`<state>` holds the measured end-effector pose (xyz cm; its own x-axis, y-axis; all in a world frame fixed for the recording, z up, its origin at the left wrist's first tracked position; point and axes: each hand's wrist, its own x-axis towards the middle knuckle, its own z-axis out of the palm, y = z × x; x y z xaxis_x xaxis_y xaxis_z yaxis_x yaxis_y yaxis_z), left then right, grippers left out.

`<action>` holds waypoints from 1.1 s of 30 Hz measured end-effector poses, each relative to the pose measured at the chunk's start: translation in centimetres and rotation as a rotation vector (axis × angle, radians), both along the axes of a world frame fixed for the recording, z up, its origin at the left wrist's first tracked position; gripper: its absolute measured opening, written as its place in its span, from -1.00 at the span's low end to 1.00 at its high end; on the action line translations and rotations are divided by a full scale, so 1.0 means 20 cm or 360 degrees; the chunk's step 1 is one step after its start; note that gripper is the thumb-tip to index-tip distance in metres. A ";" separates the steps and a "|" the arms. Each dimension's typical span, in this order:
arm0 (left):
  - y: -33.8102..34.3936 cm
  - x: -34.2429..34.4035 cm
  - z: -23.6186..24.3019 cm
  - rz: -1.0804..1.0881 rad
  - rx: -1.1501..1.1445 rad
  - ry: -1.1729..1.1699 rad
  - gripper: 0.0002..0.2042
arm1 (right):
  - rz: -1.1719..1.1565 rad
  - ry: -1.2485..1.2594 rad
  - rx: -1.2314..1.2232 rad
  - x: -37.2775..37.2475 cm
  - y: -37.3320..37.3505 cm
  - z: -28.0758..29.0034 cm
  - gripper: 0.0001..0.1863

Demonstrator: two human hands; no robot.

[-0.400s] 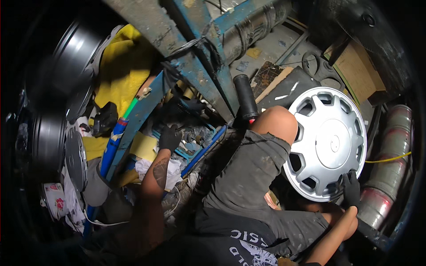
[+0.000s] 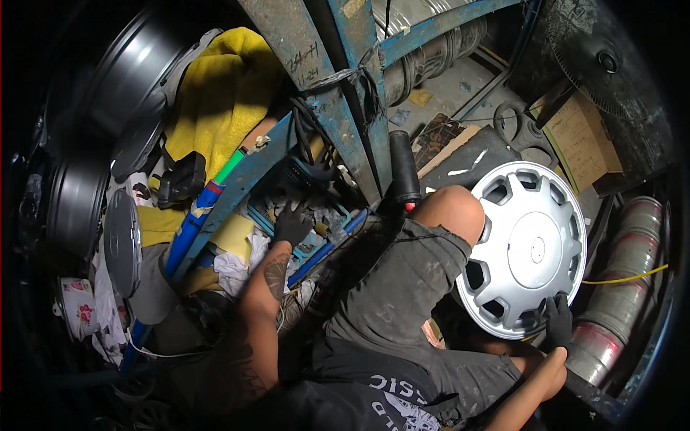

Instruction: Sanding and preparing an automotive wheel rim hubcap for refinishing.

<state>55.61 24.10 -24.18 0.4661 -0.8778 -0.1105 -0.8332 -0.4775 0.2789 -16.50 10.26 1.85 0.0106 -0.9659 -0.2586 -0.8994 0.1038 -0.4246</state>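
A silver wheel cover [image 2: 535, 251] with several spokes and a round centre leans against my raised knee, face up. My right hand [image 2: 558, 322], in a dark glove, grips its lower right edge; the thumb side lies over the face and the other fingers are partly hidden. To the left, my left hand [image 2: 293, 224], also gloved, reaches into a blue plastic basket [image 2: 260, 221] of grey scraps and small pieces. Its fingers look spread over the scraps, with the tips hard to make out among them.
Blue metal posts [image 2: 305, 65] rise beyond the basket. A yellow cloth [image 2: 226, 93] and dark wheel rims [image 2: 75, 197] stand at the left. A black cylinder [image 2: 404, 169] is beside my knee. At the right are stacked metal cylinders [image 2: 622, 280], a cardboard box [image 2: 578, 140] and a fan [image 2: 604, 61].
The view has shifted slightly, moving the surroundings in the picture. My left hand stays at the basket, its fingers now farther among the scraps. My right hand keeps hold of the wheel cover.
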 end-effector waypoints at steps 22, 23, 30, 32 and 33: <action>0.16 -0.03 0.26 0.0427 0.0263 -0.0446 -0.20 | 0.0098 -0.0049 0.0014 0.05 -0.05 -0.07 -0.72; 0.17 -0.05 0.21 0.0509 0.0378 -0.0304 -0.14 | 0.0114 -0.0074 0.0011 0.07 -0.06 -0.08 -0.72; 0.14 -0.43 0.13 0.0289 0.0180 -0.0349 -0.12 | 0.0070 -0.0021 -0.0002 0.02 -0.04 -0.10 -0.72; 0.12 -0.42 0.13 0.0359 -0.0091 -0.0022 -0.18 | 0.0025 -0.0037 0.0027 -0.01 -0.03 -0.09 -0.72; 0.09 -0.42 0.12 0.0447 -0.0080 -0.0025 -0.29 | 0.0025 -0.0006 0.0016 -0.03 -0.03 -0.08 -0.72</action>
